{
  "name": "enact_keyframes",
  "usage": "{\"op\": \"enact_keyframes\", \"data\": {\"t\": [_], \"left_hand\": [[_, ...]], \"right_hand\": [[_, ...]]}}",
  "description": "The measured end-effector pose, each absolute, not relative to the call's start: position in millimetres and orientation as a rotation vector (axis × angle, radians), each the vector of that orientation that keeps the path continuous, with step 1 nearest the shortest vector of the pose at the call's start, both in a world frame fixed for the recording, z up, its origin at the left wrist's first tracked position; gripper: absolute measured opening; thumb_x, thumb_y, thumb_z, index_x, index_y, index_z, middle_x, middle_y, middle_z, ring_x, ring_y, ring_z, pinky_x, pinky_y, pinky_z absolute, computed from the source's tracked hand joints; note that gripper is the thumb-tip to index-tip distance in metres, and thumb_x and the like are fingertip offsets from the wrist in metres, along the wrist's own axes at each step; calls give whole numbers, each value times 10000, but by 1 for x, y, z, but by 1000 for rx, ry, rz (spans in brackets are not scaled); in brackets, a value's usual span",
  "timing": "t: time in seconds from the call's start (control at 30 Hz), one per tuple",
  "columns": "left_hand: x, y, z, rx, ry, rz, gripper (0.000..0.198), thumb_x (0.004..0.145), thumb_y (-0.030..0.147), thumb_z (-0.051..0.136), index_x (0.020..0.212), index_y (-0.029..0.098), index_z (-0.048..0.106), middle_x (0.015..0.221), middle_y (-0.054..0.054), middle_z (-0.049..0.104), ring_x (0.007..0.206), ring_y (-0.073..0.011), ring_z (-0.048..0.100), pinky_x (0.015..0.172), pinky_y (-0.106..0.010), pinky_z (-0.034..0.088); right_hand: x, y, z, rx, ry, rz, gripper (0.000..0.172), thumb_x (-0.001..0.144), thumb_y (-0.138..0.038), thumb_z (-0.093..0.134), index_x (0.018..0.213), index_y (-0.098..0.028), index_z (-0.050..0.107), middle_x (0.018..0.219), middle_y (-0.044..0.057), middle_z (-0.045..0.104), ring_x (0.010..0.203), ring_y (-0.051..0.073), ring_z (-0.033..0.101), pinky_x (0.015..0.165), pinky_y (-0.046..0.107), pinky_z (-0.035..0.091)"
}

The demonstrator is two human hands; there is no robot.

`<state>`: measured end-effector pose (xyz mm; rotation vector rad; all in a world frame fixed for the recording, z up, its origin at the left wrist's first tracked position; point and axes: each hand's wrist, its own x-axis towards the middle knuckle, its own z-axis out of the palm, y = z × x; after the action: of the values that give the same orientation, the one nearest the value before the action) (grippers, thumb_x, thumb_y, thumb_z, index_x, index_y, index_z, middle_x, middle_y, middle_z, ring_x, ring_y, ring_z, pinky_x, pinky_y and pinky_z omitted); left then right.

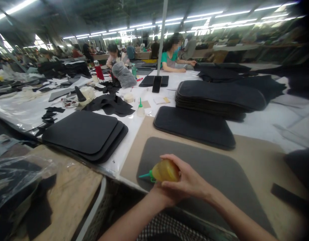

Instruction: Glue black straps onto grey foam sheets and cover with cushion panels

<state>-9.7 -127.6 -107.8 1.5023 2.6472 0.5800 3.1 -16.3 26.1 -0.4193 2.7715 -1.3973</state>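
Note:
A squeeze bottle [166, 170] of amber liquid lies on its side in my right hand [186, 177], its green nozzle pointing left. My right fingers and thumb wrap round the bottle's base end. Just below it is my left hand [169, 195], whose fingers are hidden behind the right hand and wrist. Under the hands lies a large grey rounded panel [207, 164] on a tan board [254, 144]. Beyond the panel is a black padded piece [192, 125] with rounded corners.
Black panels [81, 130] are stacked at the left, with a taller black stack [217, 93] at the back right. A small green-tipped bottle [140, 109] and a phone [157, 83] stand further back. Near a pole, a person [169, 58] in green leans on the table.

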Motion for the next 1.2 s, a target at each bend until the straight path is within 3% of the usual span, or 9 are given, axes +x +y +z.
{"op": "enact_keyframes", "data": {"t": [0.17,0.27,0.4,0.6,0.9,1.2], "left_hand": [[-8,-128,-97,1470,2741,687,675,982,396,443,1581,193,206,1575,-96,397,1432,-403,353,1179,-587,359],[-9,-133,-83,1491,2725,692,648,996,474,394,1558,171,284,1539,-102,452,1431,-380,357,1186,-556,349],[-17,-142,-57,1624,2633,677,662,982,617,329,1453,168,450,1496,-109,498,1433,-304,363,1211,-501,283],[-24,-145,-39,1670,2615,655,661,996,603,284,1459,150,417,1556,-135,416,1471,-264,307,1188,-482,271],[-23,-146,-40,1663,2609,682,630,996,586,320,1449,163,431,1544,-124,437,1472,-254,303,1190,-477,256],[-22,-146,-39,1658,2608,703,610,981,596,375,1411,174,469,1479,-124,492,1430,-268,352,1177,-482,269]], "right_hand": [[-3,-25,27,-470,2773,-1357,623,775,-476,774,1300,-282,500,1247,66,607,1098,264,608,946,401,493],[-8,-26,28,-421,2789,-1421,586,769,-461,775,1264,-273,523,1207,56,628,1061,253,620,923,378,501],[-27,-17,28,114,2874,-1639,516,791,-499,720,1202,-237,549,1084,50,677,949,243,649,844,365,521],[-77,3,15,682,3076,-1615,558,754,-582,673,1153,-202,591,916,64,701,822,267,650,699,369,520],[-95,-2,4,774,3183,-1360,651,755,-651,628,1204,-182,569,992,100,689,882,292,641,766,406,496],[-71,-8,4,675,3109,-1433,531,790,-607,635,1138,-209,595,925,72,703,833,275,653,731,384,499]]}}
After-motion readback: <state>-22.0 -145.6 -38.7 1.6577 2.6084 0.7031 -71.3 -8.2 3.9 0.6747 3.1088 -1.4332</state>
